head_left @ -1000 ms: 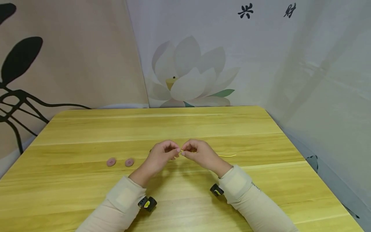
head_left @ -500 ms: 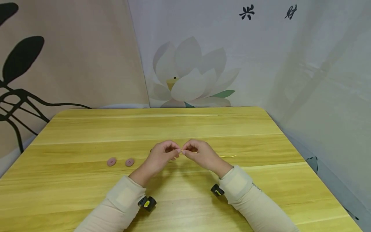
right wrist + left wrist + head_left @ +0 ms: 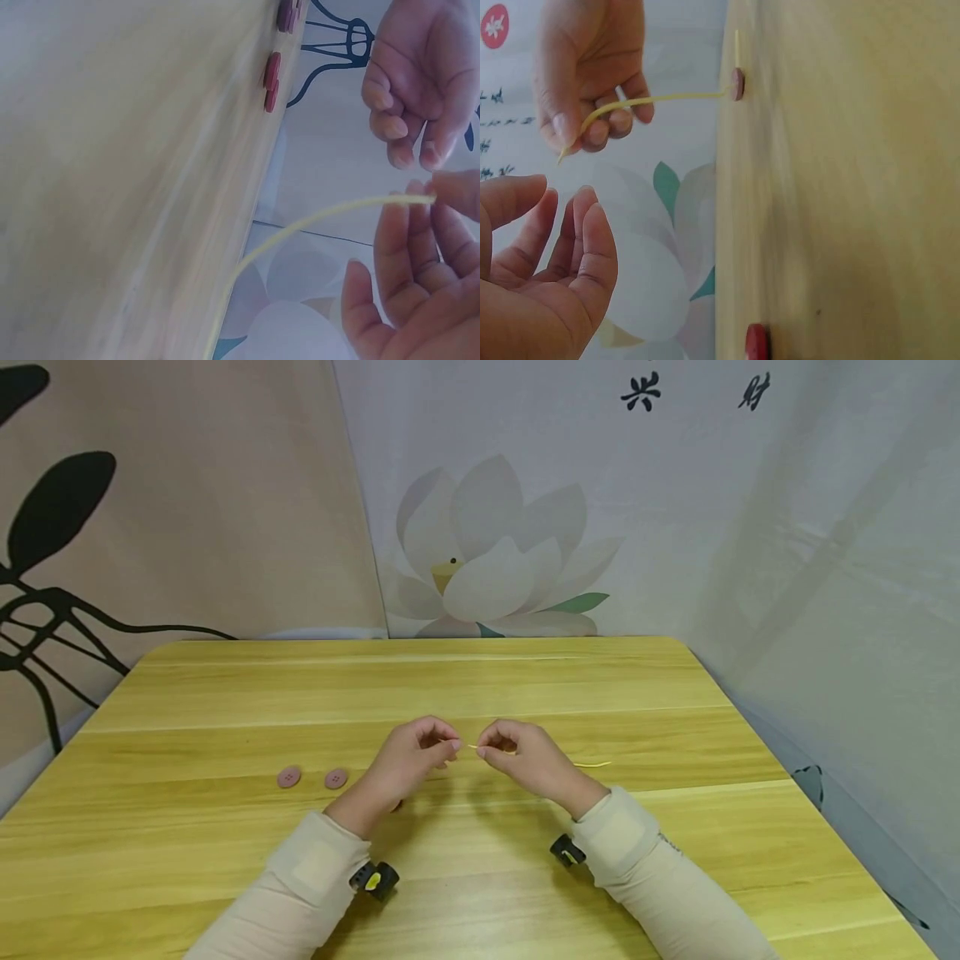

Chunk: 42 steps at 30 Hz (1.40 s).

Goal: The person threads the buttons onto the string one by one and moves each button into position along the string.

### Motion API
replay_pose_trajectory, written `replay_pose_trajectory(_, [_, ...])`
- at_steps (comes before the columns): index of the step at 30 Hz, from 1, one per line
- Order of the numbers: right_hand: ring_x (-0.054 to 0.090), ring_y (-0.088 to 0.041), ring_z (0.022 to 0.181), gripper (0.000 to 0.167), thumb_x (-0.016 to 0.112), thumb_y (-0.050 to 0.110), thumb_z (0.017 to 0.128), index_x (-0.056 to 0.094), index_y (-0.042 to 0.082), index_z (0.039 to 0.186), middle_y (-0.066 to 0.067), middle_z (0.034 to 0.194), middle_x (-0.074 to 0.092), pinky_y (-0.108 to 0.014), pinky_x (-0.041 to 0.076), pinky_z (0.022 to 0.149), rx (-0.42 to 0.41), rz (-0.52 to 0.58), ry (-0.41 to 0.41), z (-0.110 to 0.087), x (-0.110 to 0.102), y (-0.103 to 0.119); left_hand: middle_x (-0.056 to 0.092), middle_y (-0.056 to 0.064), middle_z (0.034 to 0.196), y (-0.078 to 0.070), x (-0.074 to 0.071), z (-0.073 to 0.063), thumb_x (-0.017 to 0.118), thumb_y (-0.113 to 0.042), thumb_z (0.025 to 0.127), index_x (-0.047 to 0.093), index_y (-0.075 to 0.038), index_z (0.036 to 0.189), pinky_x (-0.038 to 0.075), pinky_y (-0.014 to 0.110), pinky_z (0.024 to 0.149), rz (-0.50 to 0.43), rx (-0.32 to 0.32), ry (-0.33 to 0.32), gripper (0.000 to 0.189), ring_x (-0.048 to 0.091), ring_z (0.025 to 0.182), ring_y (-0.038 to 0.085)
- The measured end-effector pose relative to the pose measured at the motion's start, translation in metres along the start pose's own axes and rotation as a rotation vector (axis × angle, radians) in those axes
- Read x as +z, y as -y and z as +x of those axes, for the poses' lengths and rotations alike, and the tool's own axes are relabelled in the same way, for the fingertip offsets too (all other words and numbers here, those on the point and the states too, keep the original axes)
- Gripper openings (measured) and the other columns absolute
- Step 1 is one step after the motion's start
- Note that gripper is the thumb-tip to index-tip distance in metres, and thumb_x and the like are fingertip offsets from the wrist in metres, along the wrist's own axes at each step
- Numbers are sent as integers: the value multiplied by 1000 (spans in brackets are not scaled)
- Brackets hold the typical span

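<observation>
Pinching a yellow cord (image 3: 660,98) near its tip in the right hand (image 3: 527,760), above the desk (image 3: 480,893) and a button (image 3: 737,84); curving the left hand (image 3: 405,764) loosely, thumb and fingers (image 3: 596,251) parted, holding nothing, right of 2 pink buttons (image 3: 336,778)

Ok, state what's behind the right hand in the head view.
Yellow cord shows past the right hand, which hides the cord's middle and a button visible in the left wrist view.

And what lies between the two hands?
Only the tip of the yellow string, poking out of the right hand toward the left hand, as the left wrist view shows.
</observation>
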State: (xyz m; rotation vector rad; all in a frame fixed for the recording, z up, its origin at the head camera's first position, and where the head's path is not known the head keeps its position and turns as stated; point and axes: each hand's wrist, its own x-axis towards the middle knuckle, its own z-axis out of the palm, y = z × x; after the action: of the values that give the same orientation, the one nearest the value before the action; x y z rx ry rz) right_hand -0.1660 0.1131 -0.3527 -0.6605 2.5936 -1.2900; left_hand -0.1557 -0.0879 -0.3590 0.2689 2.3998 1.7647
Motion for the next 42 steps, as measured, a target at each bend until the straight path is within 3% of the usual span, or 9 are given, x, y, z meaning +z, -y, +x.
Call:
replay_pose_trajectory(10, [57,-14,88,13,59,20,97,66,10,101,2,92,64,-36,47,82,25,-9,-7,-1,-2,-4,64,13,99,-1,-21,0,59,-13,96,61,0,109,49,47,86,-22,-29,-47,18,58,98,38])
replay_pose_trajectory(17, [56,-14,88,14,59,19,97,66,8,101,2,91,63,-36,47,83,28,-9,-3,-2,-4,-7,63,16,104,-6,-35,-4,60,-17,96,60,-2,109,49,35,74,-17,-72,-80,20,59,90,29])
replay_pose_trajectory(22, [56,-15,88,11,59,18,97,66,9,100,2,91,63,-35,47,80,31,1,-3,-2,-5,-8,63,11,105,-6,-44,-5,60,-20,96,59,-3,112,46,39,84,-21,-90,-89,23,58,100,32])
replay_pose_trajectory(30, [56,-15,87,10,60,18,97,66,10,99,0,92,63,-34,47,78,34,1,-1,-2,-6,-9,61,7,107,0,-59,-8,60,-19,96,57,1,117,45,44,93,-39,-91,-107,29,60,97,26])
replay_pose_trajectory(37, [56,-16,86,12,59,18,97,66,9,100,1,91,63,-33,47,78,36,4,0,-2,-6,-9,59,7,110,3,-74,-10,59,-23,97,56,0,118,42,48,99,-13,-117,-138,31,57,106,35])
replay_pose_trajectory(42, [56,-16,86,13,59,18,97,66,8,101,1,91,63,-33,47,77,42,9,1,-2,-6,-9,58,6,107,6,-84,-13,58,-24,98,55,1,117,45,46,98,16,-103,-154,32,60,101,24])
